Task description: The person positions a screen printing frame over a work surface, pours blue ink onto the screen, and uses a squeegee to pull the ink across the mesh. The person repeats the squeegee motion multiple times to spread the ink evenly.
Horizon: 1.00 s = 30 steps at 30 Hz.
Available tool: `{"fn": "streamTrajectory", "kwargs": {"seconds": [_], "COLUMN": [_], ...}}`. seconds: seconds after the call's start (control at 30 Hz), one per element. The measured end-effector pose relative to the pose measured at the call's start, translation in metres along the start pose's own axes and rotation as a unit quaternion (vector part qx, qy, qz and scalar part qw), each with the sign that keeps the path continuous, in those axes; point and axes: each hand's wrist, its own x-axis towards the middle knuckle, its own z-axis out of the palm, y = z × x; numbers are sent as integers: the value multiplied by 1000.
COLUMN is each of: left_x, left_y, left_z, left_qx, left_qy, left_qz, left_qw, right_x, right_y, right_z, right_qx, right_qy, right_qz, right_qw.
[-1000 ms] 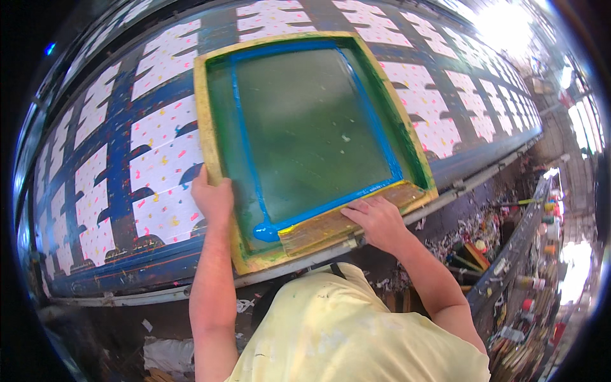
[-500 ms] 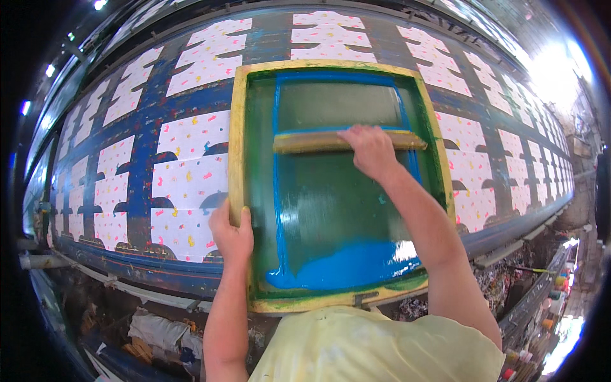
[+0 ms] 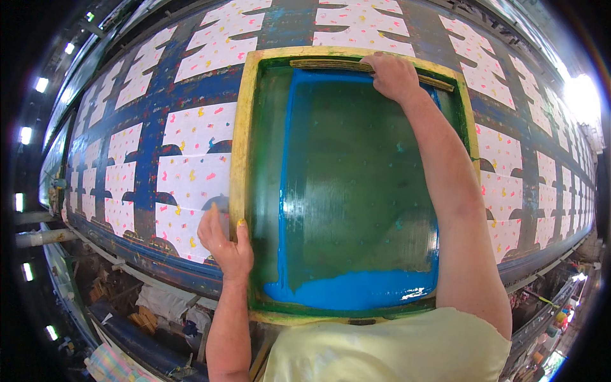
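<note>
A screen printing frame (image 3: pixel 239 159) with yellow wooden sides and green mesh lies on the long printing table in front of me. My right hand (image 3: pixel 393 76) grips the wooden squeegee (image 3: pixel 331 65), which rests against the far inner side of the frame. My left hand (image 3: pixel 226 247) is beside the frame's left side near its front corner, fingers apart, with the thumb by the wood. Blue ink (image 3: pixel 356 290) pools along the near end of the mesh. Thin blue lines of ink run up both sides and across the far end.
White fabric pieces (image 3: pixel 194 172) with small colourful prints lie in rows on the dark blue table (image 3: pixel 141 191), left, right and beyond the frame. Below the table's near edge sit crumpled cloth (image 3: pixel 167 304) and a dark pipe. Small coloured containers (image 3: pixel 560 318) stand at the lower right.
The squeegee has moved away from me, from the upper middle of the mesh to the frame's far side. My left hand's fingers have opened off the frame's side.
</note>
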Motion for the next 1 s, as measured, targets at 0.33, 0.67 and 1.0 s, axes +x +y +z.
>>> {"fn": "streamTrajectory", "kwargs": {"seconds": [0.33,0.67,1.0], "left_x": [18,-20,-103], "left_y": [38,85,56], "left_z": [-88,-352,-399], "left_qx": [-168,-205,-278], "left_qy": [189,374,336], "left_qz": [58,596,631], "left_qw": [966,681,642], "right_x": [-56,-278,-434], "right_y": [-33,-162,-257], "right_z": [-43,-101,-132], "right_qx": [34,50,71], "right_qy": [-125,-169,-122], "right_qz": [-42,-27,-21], "right_qw": [991,984,990]}}
